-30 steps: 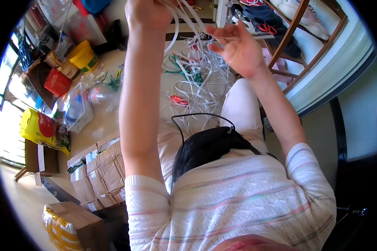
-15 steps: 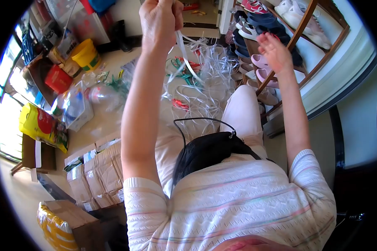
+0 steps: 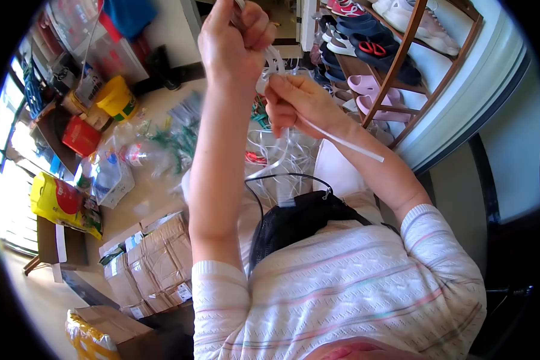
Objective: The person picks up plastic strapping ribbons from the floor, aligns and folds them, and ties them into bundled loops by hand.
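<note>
Closest in is the person's pale striped shirt (image 3: 336, 294), with a black bag (image 3: 294, 219) on the lap just beyond its front edge and a thin black cord arching from the bag. Left of the lap a taped cardboard box (image 3: 156, 258) stands on the floor (image 3: 145, 210). Over the far edge of the bag, the right hand (image 3: 306, 102) has its fingers curled round a white strip (image 3: 357, 147), whose loose end slants across the wrist and sticks out past the forearm. The left hand (image 3: 234, 48), a little higher and farther out, is closed round white strip too, its top cut off by the upper edge of the view; loops of strip run between the two hands, which are close together. Beneath them, a tangle of white strips (image 3: 285, 162) is spread over the floor, with a red bundle (image 3: 256, 157) at its left edge. To the left lie a white basket (image 3: 117, 186) holding clear plastic and, nearer the window, a yellow bag (image 3: 66, 204). On the right is a wooden shoe rack (image 3: 402, 57), pink clogs (image 3: 366, 87) on a lower shelf and white sneakers (image 3: 429, 24) on the top one. At the far left are a red container (image 3: 81, 136) and a yellow bucket (image 3: 117, 99).
</note>
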A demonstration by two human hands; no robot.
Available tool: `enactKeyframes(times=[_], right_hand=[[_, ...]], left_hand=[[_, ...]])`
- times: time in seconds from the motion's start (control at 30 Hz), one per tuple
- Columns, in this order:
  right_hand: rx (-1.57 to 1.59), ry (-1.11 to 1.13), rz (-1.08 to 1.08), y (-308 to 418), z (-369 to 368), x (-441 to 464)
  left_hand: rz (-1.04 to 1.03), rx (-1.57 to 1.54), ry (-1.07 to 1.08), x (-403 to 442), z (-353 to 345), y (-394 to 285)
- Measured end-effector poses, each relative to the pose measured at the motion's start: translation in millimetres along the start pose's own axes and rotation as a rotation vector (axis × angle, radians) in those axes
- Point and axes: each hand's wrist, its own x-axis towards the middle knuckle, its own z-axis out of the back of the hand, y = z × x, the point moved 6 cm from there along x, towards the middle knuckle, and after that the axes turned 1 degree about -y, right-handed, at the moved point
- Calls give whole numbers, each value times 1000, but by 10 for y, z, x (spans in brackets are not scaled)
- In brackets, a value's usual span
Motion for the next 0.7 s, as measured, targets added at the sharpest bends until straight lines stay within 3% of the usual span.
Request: enactKeyframes(times=[0.1, 0.13, 0.23, 0.3, 0.33, 0.37, 0.43, 0.63, 0.7], right_hand=[[-33, -110, 46, 73, 45, -4], [-76, -161, 104, 80, 108, 4], [-277, -391, 279, 263, 290, -5], [-390, -535, 440, 442, 418, -1], [-290, -463, 478, 458, 501, 34], [-300, -499, 454, 445, 583, 34], [-321, -485, 472, 424, 583, -20], [83, -493, 321, 516, 578, -67], [195, -296, 279, 527, 629, -61]], left_hand=[[-86, 63, -386, -12, 61, 43], [-146, 183, -694, -86, -80, 46], [-26, 350, -403, -182, 300, 302], [256, 599, -194, -442, 477, 679], [350, 685, -205, -591, 392, 806], [489, 560, -162, -680, 407, 965], [537, 322, -164, -753, 379, 1048], [777, 187, -189, -1028, 451, 1238], [757, 111, -167, -1059, 466, 1256]])
